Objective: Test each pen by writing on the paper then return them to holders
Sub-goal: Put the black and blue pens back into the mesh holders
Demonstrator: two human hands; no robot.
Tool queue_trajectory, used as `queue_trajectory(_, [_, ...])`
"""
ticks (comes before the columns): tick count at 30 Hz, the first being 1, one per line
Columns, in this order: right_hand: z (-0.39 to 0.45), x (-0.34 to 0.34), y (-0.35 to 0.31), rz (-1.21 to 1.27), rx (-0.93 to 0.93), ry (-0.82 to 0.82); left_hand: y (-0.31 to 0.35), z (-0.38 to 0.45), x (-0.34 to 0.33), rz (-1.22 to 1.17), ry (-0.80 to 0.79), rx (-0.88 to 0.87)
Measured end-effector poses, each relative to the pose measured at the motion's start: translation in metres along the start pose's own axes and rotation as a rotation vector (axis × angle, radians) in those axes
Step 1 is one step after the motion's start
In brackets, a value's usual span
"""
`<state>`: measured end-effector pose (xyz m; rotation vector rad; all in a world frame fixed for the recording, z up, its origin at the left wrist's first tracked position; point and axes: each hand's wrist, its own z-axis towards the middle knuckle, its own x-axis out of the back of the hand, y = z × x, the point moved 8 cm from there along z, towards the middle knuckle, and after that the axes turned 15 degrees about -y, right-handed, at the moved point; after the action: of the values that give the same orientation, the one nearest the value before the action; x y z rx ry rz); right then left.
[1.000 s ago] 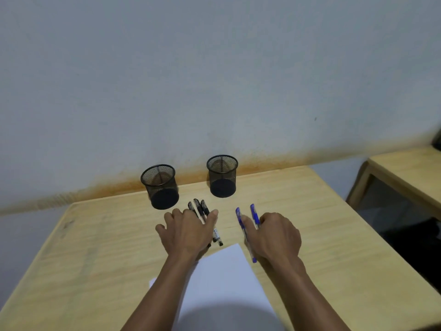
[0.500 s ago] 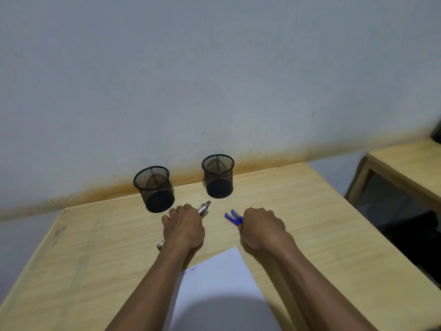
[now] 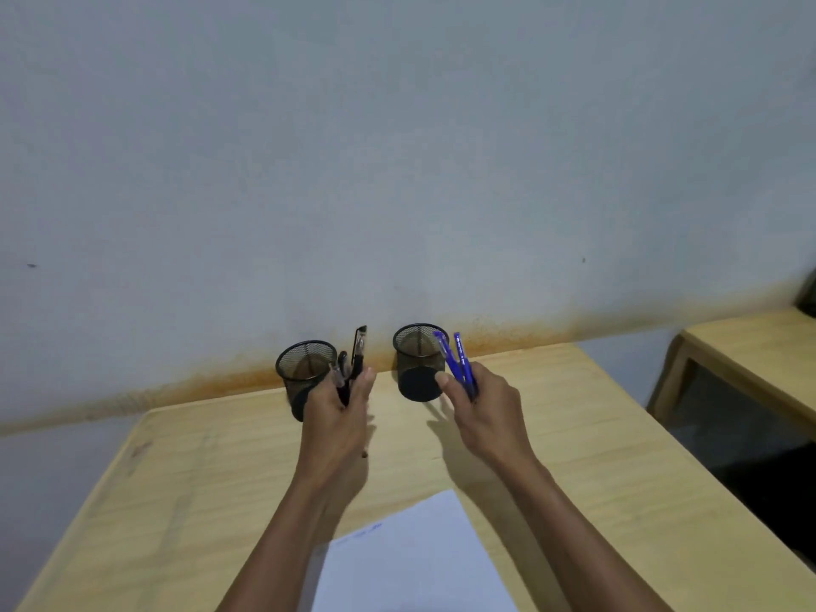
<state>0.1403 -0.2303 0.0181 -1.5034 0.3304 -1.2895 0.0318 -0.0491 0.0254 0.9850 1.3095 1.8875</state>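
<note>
Near the middle of the frame the left hand (image 3: 338,415) is raised above the wooden surface (image 3: 574,457) and grips a bunch of black pens (image 3: 357,357), which stick up past the fingers just right of the left holder (image 3: 304,368). One black pen stands taller than the others, its clip end at the top. The right hand (image 3: 488,410) is also lifted and grips two blue pens (image 3: 457,357), whose upper ends lean up and to the left across the rim of the right holder (image 3: 419,362). Both holders are black mesh cups standing upright at the far edge of the surface, close to the wall (image 3: 397,148), with a gap between them. A white paper (image 3: 410,563) lies at the bottom centre of the frame, between the forearms, with a few small blue marks near its upper left part. At the right edge of the frame a second wooden table (image 3: 759,360) stands apart from the surface.
</note>
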Motion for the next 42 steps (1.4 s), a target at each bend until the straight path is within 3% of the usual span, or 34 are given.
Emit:
queue_trajectory(7, [0.062, 0.014, -0.059, 0.152, 0.224, 0.234, 0.03, 0.049, 0.04, -0.196, 0.117, -0.134])
queue_trajectory(10, [0.092, 0.016, -0.062, 0.176, 0.196, 0.318, 0.04, 0.068, 0.059, -0.194, 0.175, -0.169])
queue_trajectory(20, [0.127, -0.01, -0.026, 0.31, 0.031, 0.306, 0.005, 0.108, 0.085, -0.119, 0.286, -0.104])
queue_trajectory(30, [0.127, -0.044, 0.02, 0.105, -0.011, 0.183, -0.039, 0.091, 0.083, 0.0, 0.32, -0.032])
queue_trajectory(34, [0.125, -0.055, 0.035, 0.128, -0.009, 0.155, -0.07, 0.085, 0.082, 0.082, 0.369, 0.062])
queue_trajectory(42, [0.112, -0.051, 0.027, 0.262, 0.034, 0.107, -0.096, 0.078, 0.077, -0.195, 0.368, 0.072])
